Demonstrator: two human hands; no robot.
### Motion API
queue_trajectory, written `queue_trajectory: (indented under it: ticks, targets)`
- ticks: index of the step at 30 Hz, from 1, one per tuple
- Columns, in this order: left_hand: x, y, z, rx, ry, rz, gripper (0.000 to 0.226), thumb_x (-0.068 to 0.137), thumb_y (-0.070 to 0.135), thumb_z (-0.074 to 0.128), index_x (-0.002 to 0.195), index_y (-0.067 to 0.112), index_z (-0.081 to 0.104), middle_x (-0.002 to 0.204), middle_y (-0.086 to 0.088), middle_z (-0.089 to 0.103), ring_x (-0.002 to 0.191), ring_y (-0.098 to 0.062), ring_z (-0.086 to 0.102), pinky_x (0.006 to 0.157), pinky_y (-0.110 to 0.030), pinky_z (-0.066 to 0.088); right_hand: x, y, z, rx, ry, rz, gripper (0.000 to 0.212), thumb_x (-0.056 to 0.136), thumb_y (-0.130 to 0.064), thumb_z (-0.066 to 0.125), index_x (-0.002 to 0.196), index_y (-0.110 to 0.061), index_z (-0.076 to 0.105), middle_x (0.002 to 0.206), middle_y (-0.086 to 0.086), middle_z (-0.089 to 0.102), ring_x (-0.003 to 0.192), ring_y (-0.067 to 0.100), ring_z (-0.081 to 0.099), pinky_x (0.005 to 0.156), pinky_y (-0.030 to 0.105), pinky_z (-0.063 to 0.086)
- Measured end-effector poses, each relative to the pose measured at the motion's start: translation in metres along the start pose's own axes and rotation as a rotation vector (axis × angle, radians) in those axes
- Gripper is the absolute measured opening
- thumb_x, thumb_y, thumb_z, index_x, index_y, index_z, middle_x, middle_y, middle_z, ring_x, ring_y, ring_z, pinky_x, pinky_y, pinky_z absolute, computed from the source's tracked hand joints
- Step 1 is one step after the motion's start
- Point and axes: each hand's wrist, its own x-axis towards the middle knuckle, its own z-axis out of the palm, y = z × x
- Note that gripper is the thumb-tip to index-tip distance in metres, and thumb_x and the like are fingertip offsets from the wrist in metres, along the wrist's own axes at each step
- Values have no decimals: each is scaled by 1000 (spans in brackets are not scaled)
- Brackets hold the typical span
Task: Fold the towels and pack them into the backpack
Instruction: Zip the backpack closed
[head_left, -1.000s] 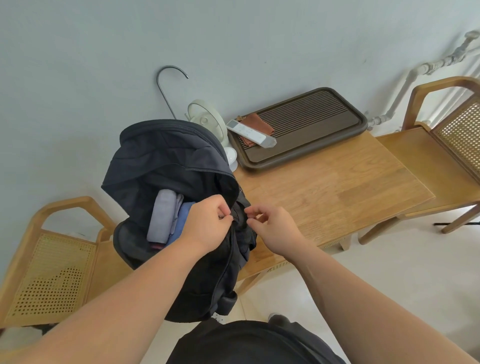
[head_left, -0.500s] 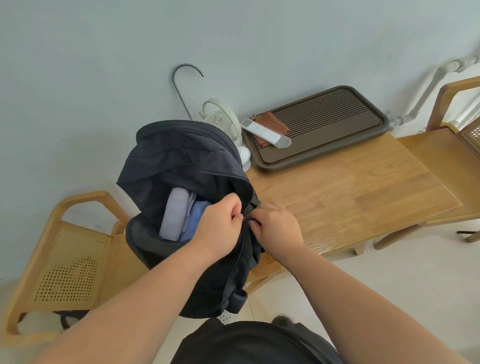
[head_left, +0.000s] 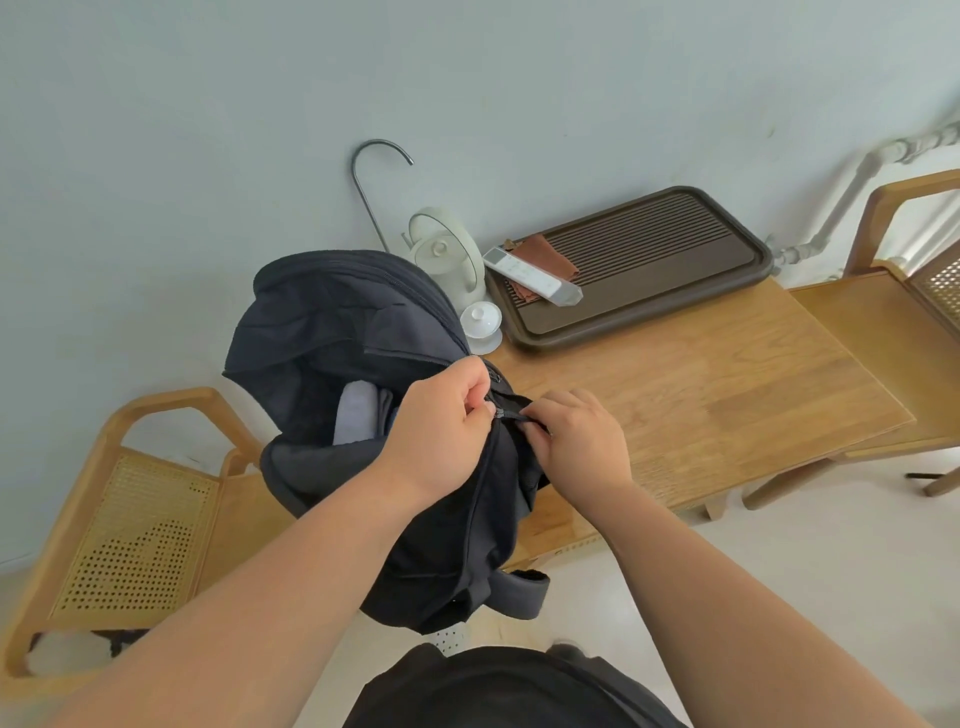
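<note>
A black backpack (head_left: 363, 332) stands at the left end of the wooden table (head_left: 701, 405), its main compartment still gaping on the left side. Inside it a folded pale lavender towel (head_left: 356, 415) shows, with a darker folded cloth (head_left: 384, 413) beside it. My left hand (head_left: 441, 436) grips the backpack's edge at the zipper. My right hand (head_left: 582, 441) pinches the zipper pull (head_left: 511, 414) just right of the left hand. The lower part of the bag hangs over the table's front edge.
A dark brown slatted tray (head_left: 649, 265) lies at the back of the table, holding a white remote (head_left: 530, 275) and a brown cloth (head_left: 545, 254). A white kettle (head_left: 447, 254), a small lidded cup (head_left: 480, 319) and a metal hook (head_left: 371, 192) stand behind the bag. Rattan chairs (head_left: 140, 519) flank the table.
Both hands have come together at the zipper and the right hand has taken the pull. The opening has narrowed, so less of the towels shows. The camera has shifted left.
</note>
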Motion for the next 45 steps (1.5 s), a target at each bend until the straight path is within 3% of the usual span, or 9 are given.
queue_trajectory:
  ticks: [5,9,14,18,24,31,34,37,45]
  targets:
    - [-3,-1,0,-38,51,-10,36,91,5,60,70,16,33,60,-17,45,52,-20,36,57,-53,42,8,-7,-6,-22,-27,14,8,89,-25,66,87,-22,73,83,-8,66,82,21,54,66,37,51]
    - [-3,-8,1,-71,93,-37,35,92,7,58,71,19,33,66,-19,53,66,-39,57,60,-57,48,16,-28,-16,30,-51,-144,10,87,-21,66,95,-21,71,84,-6,64,83,18,52,67,32,47]
    - [-3,4,0,-16,54,60,37,92,7,59,70,19,31,63,-15,47,63,-37,53,57,-56,46,21,-32,-20,-24,9,-183,27,85,-19,67,66,-23,48,65,-6,51,66,16,42,52,30,33]
    - [-1,8,-6,-4,54,84,41,89,1,58,68,18,29,60,-14,39,55,-28,38,52,-54,38,20,-31,-21,-85,12,-185,20,91,-25,59,71,-20,61,68,-6,56,67,18,49,52,33,41]
    - [-3,21,-16,55,112,45,35,89,4,61,68,12,33,65,-19,55,63,-35,58,57,-42,41,24,-17,-29,-116,64,-184,16,85,-19,74,72,-18,65,66,-3,57,67,24,52,51,33,40]
    - [-6,18,-17,-11,161,-22,34,90,5,61,69,9,35,64,-20,56,62,-33,61,59,-51,49,31,-23,-33,-115,14,-205,14,87,-20,72,75,-17,66,68,-3,56,67,22,49,52,36,46]
    - [-12,10,-11,-94,225,-135,35,91,2,62,68,8,36,68,-16,64,63,-11,68,65,-45,55,23,-27,-38,67,-96,-115,7,92,-26,65,96,-20,64,86,-7,54,76,15,52,60,30,45]
    - [-22,0,0,-130,276,-183,35,91,4,63,68,11,39,69,-14,65,71,-4,71,69,-49,59,6,-27,-39,214,-157,67,14,93,-34,65,92,-25,53,76,-12,53,66,7,53,57,23,40]
    - [-42,-7,21,-192,277,-381,33,94,9,61,69,16,41,74,-3,71,76,-3,73,71,-50,60,-24,-52,-14,678,-326,459,30,83,-36,63,94,-8,65,73,17,63,65,27,58,70,44,55]
